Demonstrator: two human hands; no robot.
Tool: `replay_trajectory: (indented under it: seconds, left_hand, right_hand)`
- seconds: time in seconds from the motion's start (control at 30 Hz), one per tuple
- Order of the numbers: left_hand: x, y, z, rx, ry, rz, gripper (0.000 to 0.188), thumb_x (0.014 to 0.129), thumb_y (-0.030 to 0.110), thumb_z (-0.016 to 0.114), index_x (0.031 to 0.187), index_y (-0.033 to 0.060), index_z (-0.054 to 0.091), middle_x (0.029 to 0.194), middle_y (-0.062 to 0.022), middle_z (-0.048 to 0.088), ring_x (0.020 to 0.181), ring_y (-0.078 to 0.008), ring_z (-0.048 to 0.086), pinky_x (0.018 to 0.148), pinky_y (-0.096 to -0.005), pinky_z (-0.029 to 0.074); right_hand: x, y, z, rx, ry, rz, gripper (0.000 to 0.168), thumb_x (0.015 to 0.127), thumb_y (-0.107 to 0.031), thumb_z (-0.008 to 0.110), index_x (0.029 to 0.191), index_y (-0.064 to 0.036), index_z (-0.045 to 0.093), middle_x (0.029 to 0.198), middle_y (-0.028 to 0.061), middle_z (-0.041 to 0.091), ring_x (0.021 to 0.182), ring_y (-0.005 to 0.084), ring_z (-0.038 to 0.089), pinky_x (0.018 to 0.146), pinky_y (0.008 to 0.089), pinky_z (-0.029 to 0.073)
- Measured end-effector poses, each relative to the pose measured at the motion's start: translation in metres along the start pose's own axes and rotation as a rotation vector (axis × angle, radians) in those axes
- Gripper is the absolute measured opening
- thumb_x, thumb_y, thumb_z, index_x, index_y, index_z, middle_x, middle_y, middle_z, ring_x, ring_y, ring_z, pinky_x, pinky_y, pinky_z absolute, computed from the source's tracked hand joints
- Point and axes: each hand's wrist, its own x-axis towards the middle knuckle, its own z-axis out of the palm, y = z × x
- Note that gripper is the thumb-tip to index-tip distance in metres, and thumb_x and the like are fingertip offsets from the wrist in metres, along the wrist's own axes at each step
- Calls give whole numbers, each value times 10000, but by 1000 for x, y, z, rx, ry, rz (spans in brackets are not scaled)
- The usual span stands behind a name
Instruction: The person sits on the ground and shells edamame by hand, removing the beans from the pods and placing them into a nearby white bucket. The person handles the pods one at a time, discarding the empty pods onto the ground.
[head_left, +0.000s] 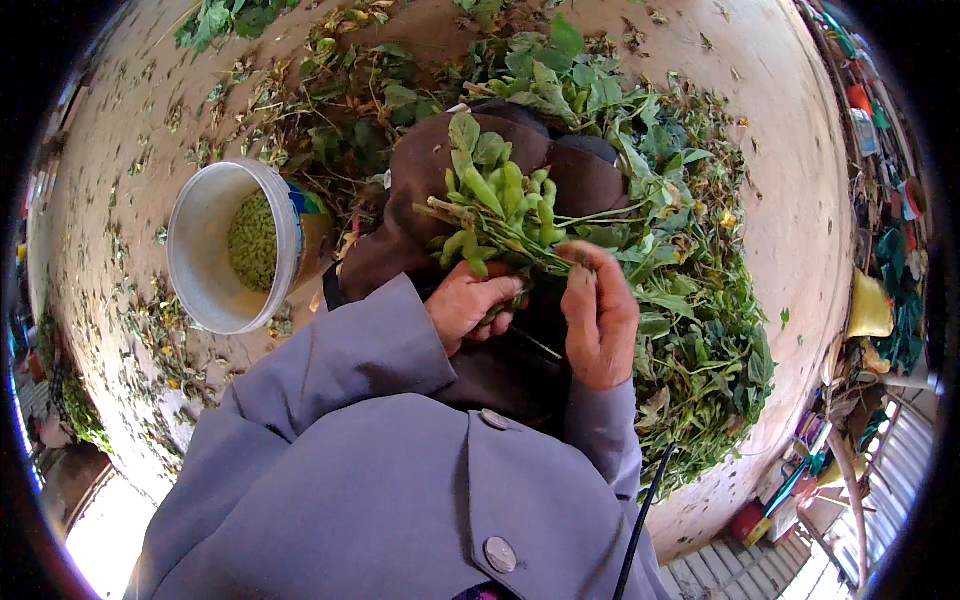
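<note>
My left hand is closed around the lower part of a bunch of green bean-pod stalks, with fuzzy pods and a few leaves standing out above it. At the right side of the bunch, my right hand pinches thin green stems between thumb and fingertips. The bunch lies over my lap, on dark brown trousers. A thin stem hangs between the two hands. To the left, a translucent plastic bucket leans towards me and holds shelled green beans.
A large heap of leafy green plants curves around my right side and beyond my knees. Dry leaves are scattered over the earthen-coloured floor. Along the far right lie a yellow sack and mixed clutter.
</note>
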Motion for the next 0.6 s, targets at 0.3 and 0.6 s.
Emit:
replay_trajectory:
  seconds: [0.3,0.6]
  left_hand:
    - [7,-7,-5,-3,-70,-34,132,746,174,482,760,83,576,524,-13,489,372,-65,387,339,-192,277]
    - [10,-13,-4,47,-45,-35,152,721,124,447,769,89,587,541,-14,496,400,-75,406,350,-204,286]
  right_hand:
    - [34,12,15,-291,45,-39,209,766,-161,611,951,-78,560,776,122,628,679,276,618,579,329,465]
    - [37,8,18,-355,36,-10,187,755,-143,614,921,-73,562,718,112,614,604,270,594,542,328,446]
